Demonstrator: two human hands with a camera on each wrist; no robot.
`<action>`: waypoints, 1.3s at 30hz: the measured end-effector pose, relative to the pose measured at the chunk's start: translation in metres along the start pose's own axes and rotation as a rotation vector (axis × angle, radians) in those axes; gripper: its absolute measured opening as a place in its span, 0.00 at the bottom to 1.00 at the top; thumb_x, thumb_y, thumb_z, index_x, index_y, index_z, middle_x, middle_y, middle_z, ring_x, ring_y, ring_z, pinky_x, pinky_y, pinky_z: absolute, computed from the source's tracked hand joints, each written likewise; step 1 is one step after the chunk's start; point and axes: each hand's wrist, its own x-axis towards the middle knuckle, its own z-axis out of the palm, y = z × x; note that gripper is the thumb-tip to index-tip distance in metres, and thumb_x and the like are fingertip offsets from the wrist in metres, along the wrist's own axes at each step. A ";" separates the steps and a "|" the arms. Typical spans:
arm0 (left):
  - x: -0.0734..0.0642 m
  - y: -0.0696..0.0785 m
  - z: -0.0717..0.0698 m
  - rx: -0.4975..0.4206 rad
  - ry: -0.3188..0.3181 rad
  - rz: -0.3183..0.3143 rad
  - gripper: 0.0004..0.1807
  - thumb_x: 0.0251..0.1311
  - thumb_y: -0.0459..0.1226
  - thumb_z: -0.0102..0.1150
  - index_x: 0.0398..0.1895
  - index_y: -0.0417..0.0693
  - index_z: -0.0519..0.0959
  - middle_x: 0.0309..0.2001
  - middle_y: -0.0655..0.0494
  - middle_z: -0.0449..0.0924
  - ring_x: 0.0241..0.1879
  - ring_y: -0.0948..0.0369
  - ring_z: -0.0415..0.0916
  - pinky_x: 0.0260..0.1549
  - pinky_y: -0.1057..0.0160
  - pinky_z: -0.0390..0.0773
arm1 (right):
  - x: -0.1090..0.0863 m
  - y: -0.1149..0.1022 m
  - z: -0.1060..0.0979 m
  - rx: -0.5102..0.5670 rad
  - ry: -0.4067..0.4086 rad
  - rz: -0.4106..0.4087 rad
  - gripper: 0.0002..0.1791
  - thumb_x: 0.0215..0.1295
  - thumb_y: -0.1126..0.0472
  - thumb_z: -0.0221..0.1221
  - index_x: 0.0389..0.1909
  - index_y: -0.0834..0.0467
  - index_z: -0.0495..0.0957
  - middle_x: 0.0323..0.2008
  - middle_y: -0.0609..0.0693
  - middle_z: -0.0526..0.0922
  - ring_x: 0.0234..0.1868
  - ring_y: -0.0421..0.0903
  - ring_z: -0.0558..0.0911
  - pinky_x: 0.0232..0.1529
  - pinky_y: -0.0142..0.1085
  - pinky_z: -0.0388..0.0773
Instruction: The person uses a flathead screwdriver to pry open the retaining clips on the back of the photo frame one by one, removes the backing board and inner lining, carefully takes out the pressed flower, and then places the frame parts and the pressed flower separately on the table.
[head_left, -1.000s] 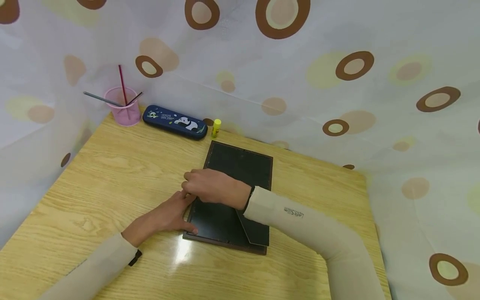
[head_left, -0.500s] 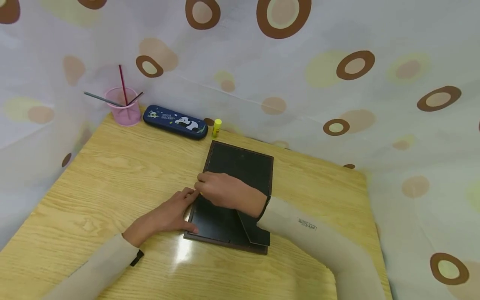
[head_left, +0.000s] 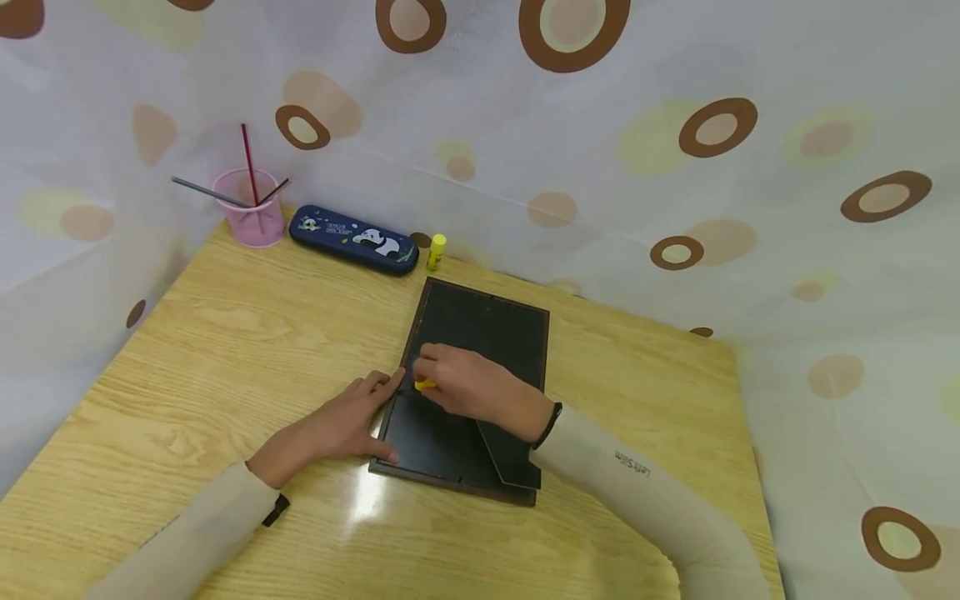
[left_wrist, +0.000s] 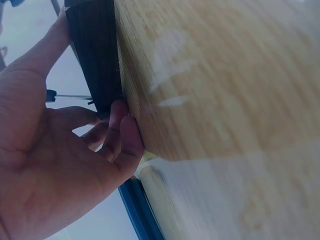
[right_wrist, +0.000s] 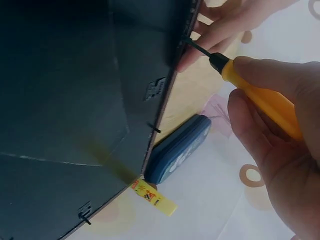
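A black-backed picture frame (head_left: 487,325) lies face down on the table, its stand flap (head_left: 513,457) near the right side. My left hand (head_left: 330,427) rests at its left edge. The thumb lies over the near corner, and fingertips (left_wrist: 131,132) touch the frame's side in the left wrist view. My right hand (head_left: 476,385) grips a yellow-handled screwdriver (right_wrist: 265,97) above the frame. Its tip meets the frame's edge beside the left fingers. Small dark metal tabs (right_wrist: 154,128) stick out along the rim. In the head view the right fingers hide most of the screwdriver.
At the back edge stand a pink mesh cup (head_left: 257,223) with several pencils, a navy panda pencil case (head_left: 352,240) and a yellow glue stick (head_left: 436,252). A patterned curtain (head_left: 570,150) hangs behind the wooden table (head_left: 247,333).
My right hand has moved right, away from the left fingers, and the screwdriver's yellow handle now shows. The left hand stays at the frame's edge. The view has shifted slightly.
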 end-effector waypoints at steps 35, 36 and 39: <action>0.002 0.014 0.005 0.121 -0.027 -0.002 0.72 0.47 0.66 0.71 0.79 0.32 0.40 0.70 0.31 0.54 0.67 0.38 0.60 0.59 0.40 0.67 | -0.077 0.034 0.008 0.525 0.083 0.183 0.06 0.69 0.68 0.60 0.42 0.58 0.83 0.41 0.49 0.81 0.37 0.42 0.78 0.41 0.34 0.78; 0.002 0.015 0.006 0.138 -0.019 -0.007 0.73 0.46 0.67 0.71 0.78 0.31 0.41 0.70 0.31 0.54 0.67 0.38 0.60 0.59 0.39 0.68 | -0.078 0.034 0.008 0.531 0.077 0.182 0.06 0.69 0.68 0.60 0.42 0.59 0.83 0.41 0.49 0.81 0.37 0.42 0.78 0.41 0.34 0.78; 0.002 0.017 0.008 0.163 -0.005 -0.027 0.74 0.43 0.67 0.72 0.78 0.31 0.41 0.70 0.31 0.54 0.68 0.38 0.60 0.59 0.39 0.68 | -0.079 0.034 0.007 0.538 0.062 0.181 0.06 0.67 0.69 0.60 0.41 0.58 0.83 0.41 0.49 0.81 0.36 0.42 0.78 0.41 0.34 0.78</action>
